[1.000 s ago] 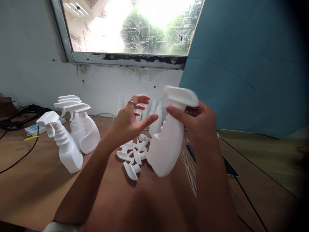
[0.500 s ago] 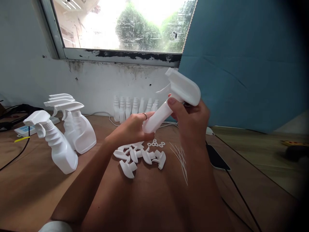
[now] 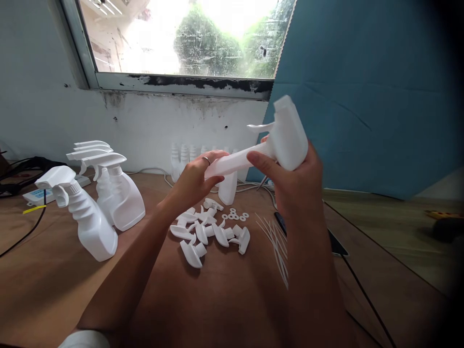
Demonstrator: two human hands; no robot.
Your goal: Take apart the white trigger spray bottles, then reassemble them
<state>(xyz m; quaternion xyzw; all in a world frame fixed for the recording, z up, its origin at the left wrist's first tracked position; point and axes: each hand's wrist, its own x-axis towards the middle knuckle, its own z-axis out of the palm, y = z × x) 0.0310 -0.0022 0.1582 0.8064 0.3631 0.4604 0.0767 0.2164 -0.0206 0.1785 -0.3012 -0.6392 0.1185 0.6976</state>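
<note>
A white spray bottle [image 3: 232, 163] is held in the air, tilted nearly level, its trigger head [image 3: 291, 135] up at the right. My left hand [image 3: 197, 181], with a ring on one finger, grips the bottle's base end. At the neck, just below the trigger head, my right hand [image 3: 295, 179] is closed, thumb on the near side. Beneath them on the table lie several loose white trigger heads [image 3: 221, 234], a small group of white washers [image 3: 232, 215] and a bundle of thin white tubes [image 3: 274, 241].
Several spray bottles with heads [image 3: 92, 227] stand at the left. Bottles without heads [image 3: 227, 188] line the wall at the back. A phone [image 3: 337, 245] with a cable lies at the right, partly behind my right arm. Dark cables [image 3: 39, 166] and a power strip [image 3: 34, 195] sit far left.
The held bottle has swung from a steep slant to nearly level, its head end tipping further over. Both hands moved with it, my left hand up and leftward, my right hand slightly rightward.
</note>
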